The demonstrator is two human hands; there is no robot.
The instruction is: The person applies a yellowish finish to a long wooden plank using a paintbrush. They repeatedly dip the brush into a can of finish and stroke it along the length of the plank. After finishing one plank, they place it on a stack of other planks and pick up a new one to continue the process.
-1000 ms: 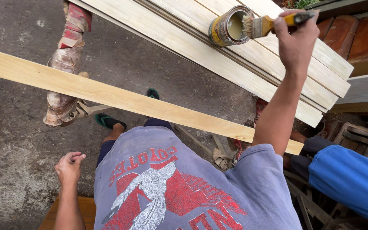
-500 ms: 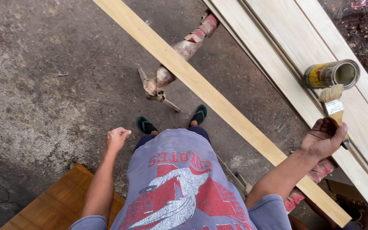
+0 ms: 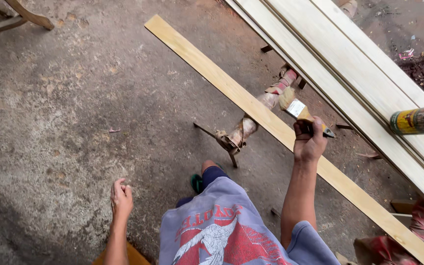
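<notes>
My right hand [image 3: 309, 142] grips a paintbrush [image 3: 298, 109] by its handle, bristles up and over a long yellow wooden plank [image 3: 212, 73] that runs diagonally across the view on a wrapped trestle [image 3: 251, 122]. My left hand [image 3: 121, 197] hangs at my side with fingers loosely curled and nothing in it. An open tin can [image 3: 418, 120] of finish rests on a stack of pale boards [image 3: 349, 54] at the right, well away from the brush.
Rough concrete floor [image 3: 74, 122] fills the left. Curved wooden furniture legs [image 3: 20, 14] show at the top left. A second wrapped support [image 3: 420, 225] sits at the lower right. Dirt and litter lie at the far top right.
My right hand has carried the brush from the can on the board stack down to the yellow plank. My view has swung left, so the can now sits at the right edge.
</notes>
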